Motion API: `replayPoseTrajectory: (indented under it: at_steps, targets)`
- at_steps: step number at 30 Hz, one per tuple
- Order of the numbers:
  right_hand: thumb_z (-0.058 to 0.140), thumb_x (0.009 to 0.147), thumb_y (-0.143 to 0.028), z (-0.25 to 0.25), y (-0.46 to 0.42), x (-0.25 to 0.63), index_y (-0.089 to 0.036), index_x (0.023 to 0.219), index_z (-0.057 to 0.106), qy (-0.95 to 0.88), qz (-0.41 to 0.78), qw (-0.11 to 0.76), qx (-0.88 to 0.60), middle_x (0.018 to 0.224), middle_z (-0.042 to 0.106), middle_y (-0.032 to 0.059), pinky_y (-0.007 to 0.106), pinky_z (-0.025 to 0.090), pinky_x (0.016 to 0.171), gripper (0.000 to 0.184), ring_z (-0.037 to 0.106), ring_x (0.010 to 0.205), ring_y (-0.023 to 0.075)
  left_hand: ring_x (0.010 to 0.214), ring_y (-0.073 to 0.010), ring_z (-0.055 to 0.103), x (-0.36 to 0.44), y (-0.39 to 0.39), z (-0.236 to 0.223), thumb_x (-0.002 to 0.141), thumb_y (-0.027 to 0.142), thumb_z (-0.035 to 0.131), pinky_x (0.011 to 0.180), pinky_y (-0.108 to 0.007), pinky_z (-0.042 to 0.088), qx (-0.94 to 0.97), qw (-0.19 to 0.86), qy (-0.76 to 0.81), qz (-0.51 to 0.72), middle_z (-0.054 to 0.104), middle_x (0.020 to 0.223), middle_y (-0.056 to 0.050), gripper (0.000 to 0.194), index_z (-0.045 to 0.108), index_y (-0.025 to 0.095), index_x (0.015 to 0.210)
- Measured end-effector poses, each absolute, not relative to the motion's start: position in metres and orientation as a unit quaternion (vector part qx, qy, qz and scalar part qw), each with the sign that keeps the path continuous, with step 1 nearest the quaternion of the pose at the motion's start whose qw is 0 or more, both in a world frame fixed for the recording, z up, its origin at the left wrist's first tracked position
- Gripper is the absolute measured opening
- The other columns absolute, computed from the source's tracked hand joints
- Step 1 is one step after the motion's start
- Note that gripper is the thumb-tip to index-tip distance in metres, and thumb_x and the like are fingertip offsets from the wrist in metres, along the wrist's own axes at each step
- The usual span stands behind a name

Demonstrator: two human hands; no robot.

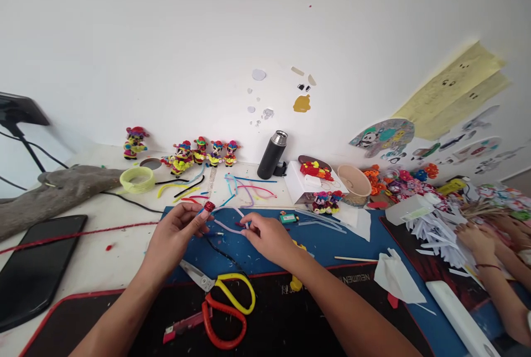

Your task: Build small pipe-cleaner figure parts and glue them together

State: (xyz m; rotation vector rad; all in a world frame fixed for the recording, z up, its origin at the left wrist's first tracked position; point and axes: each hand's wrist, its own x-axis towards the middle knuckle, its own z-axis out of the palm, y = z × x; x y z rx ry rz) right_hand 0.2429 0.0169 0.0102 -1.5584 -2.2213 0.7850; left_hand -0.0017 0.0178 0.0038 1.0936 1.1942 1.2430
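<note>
My left hand (176, 232) is closed in a pinch on a small red sparkly piece (209, 206) joined to a thin pipe cleaner. My right hand (267, 235) pinches the other end of that pale purple pipe cleaner (228, 228), which loops between both hands above a blue mat (332, 241). Below my hands lie scissors with yellow and red handles (226, 304) on a black mat (290, 318).
Several small colourful figures (199, 153) stand along the wall, with loose pipe cleaners (244, 185), a yellow ring (136, 179), a black flask (271, 154) and a white box (309, 183). A dark tablet (33, 268) lies at left. Another person's hands (481, 238) work with white paper at right.
</note>
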Motion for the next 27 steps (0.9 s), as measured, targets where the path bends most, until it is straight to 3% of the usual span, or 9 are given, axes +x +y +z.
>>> replayPoseTrajectory:
  at_steps: [5,12,19,27]
  targets:
    - [0.065,0.102,-0.027,0.009,0.014,0.243,-0.024,0.133,0.065,-0.753,0.307,0.198,-0.547,0.072,0.065,-0.0048,0.026,0.038,0.065,0.031,0.061,0.067,0.0166,0.066,-0.0204,0.067,-0.002,0.018,0.004,0.072,0.068,0.086,0.062,-0.03,0.053,0.457,0.527,0.503,0.511,0.073,0.068,-0.001,0.055,0.064,0.022,0.093]
    - [0.069,0.099,-0.028,0.005,0.003,0.24,-0.029,0.14,0.065,-0.773,0.267,0.115,-0.564,0.091,0.078,0.0004,0.028,0.037,0.068,0.042,0.072,0.085,0.0219,0.066,-0.0208,0.068,-0.002,0.017,0.003,0.072,0.067,0.086,0.062,-0.032,0.053,0.458,0.524,0.503,0.513,0.074,0.071,-0.001,0.055,0.064,0.022,0.093]
    - [0.069,0.099,-0.03,-0.002,0.004,0.238,-0.026,0.118,0.073,-0.776,0.235,0.083,-0.58,0.093,0.08,0.0013,0.029,0.037,0.068,0.019,0.073,0.085,0.0215,0.065,-0.0199,0.068,-0.001,0.016,0.005,0.072,0.066,0.087,0.061,-0.03,0.054,0.459,0.524,0.503,0.512,0.074,0.07,-0.001,0.052,0.065,0.023,0.091]
    - [0.065,0.099,-0.025,0.001,0.004,0.225,-0.023,0.104,0.073,-0.787,0.2,0.051,-0.581,0.089,0.08,0.0023,0.03,0.034,0.066,0.009,0.073,0.084,0.0212,0.064,-0.0199,0.068,0.0,0.017,0.006,0.072,0.066,0.086,0.06,-0.03,0.053,0.46,0.522,0.504,0.512,0.073,0.069,0.0,0.052,0.065,0.023,0.091]
